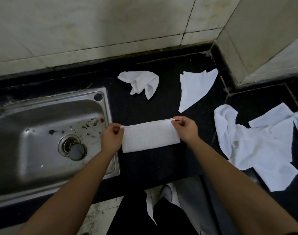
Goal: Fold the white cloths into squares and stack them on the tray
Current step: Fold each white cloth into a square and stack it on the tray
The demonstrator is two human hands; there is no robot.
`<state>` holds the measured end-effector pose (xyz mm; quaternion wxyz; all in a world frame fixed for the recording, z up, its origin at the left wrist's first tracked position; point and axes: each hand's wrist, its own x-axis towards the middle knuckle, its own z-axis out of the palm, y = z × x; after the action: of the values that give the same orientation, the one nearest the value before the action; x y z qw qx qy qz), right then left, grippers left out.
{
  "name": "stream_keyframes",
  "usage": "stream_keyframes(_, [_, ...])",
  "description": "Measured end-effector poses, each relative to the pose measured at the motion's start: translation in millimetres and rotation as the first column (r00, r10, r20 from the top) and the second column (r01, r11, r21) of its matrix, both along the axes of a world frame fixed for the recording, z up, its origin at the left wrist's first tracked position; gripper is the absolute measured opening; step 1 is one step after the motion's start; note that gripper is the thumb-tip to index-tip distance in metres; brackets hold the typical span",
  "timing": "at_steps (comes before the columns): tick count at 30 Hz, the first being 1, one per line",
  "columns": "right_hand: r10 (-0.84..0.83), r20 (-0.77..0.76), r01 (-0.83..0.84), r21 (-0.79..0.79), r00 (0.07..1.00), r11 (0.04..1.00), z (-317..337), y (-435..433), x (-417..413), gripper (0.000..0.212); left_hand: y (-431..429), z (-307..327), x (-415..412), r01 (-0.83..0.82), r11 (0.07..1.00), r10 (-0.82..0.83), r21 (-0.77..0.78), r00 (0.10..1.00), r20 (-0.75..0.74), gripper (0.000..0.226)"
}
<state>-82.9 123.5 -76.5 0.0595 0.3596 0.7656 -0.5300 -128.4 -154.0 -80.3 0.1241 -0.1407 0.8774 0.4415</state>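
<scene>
A white cloth [149, 137], folded into a long rectangle, lies on the black counter [144, 167] in front of me. My left hand [111, 137] pinches its far left corner. My right hand [185, 128] pinches its far right corner. A crumpled white cloth [141, 83] lies further back. To its right lies a flatter white cloth [194, 89]. A heap of loose white cloths [260, 145] covers the counter at the right. No tray is in view.
A steel sink [26, 138] with a drain plug [77, 150] sits at the left, its rim touching my left wrist. Tiled walls close the back and the right corner. The counter's front edge runs just below my forearms, with the floor and my legs beneath.
</scene>
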Motion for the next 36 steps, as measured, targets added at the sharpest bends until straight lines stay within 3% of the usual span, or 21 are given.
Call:
stream_keyframes(6, [-0.013,0.024,0.011,0.067,1.000,0.998,-12,-2,-12,0.021,0,-10,-7,0.076,0.988,-0.078,-0.132,0.997,-0.016,0.009])
stream_keyframes(14, [0.024,0.055,-0.032,0.150,0.998,0.988,-13,-8,-13,0.029,-1,-11,-3,0.113,0.984,-0.118,-0.139,0.992,-0.032,0.016])
stream_keyframes(16, [0.115,0.007,-0.112,0.294,0.993,0.949,-12,-10,-5,0.036,-5,-11,3,0.188,0.953,-0.217,-0.238,0.971,-0.102,0.026])
stream_keyframes(18, [0.362,-0.068,-0.262,0.567,0.930,0.781,-14,-12,4,0.040,-10,-11,11,0.311,0.860,-0.420,-0.405,0.881,-0.216,0.036])
stream_keyframes(20, [0.616,-0.039,-0.415,0.705,0.786,0.575,-14,-17,9,0.045,-10,-11,16,0.423,0.734,-0.623,-0.531,0.731,-0.279,0.041])
stream_keyframes(22, [0.778,0.106,-0.595,0.710,0.620,0.377,-16,-27,10,0.052,-7,-13,22,0.518,0.598,-0.759,-0.611,0.612,-0.223,0.046])
stream_keyframes(24, [0.838,0.285,-0.723,0.668,0.465,0.174,-20,-34,10,0.057,-9,-18,26,0.597,0.470,-0.824,-0.650,0.560,-0.081,0.052])
stream_keyframes(27, [0.821,0.449,-0.795,0.606,0.352,0.009,-28,-30,8,0.060,-17,-24,24,0.666,0.325,-0.848,-0.671,0.519,0.104,0.059])
stream_keyframes(29, [0.815,0.472,-0.807,0.591,0.337,-0.009,-29,-28,8,0.061,-20,-24,22,0.692,0.278,-0.850,-0.666,0.500,0.164,0.061])
stream_keyframes(32, [0.821,0.456,-0.821,0.570,0.344,0.027,-19,-31,6,0.062,-16,-16,19,0.697,0.292,-0.843,-0.655,0.511,0.169,0.063])
stream_keyframes(36, [0.808,0.341,-0.724,0.674,0.480,0.146,-6,-19,16,0.055,4,-2,16,0.663,0.363,-0.862,-0.654,0.505,0.033,0.061])
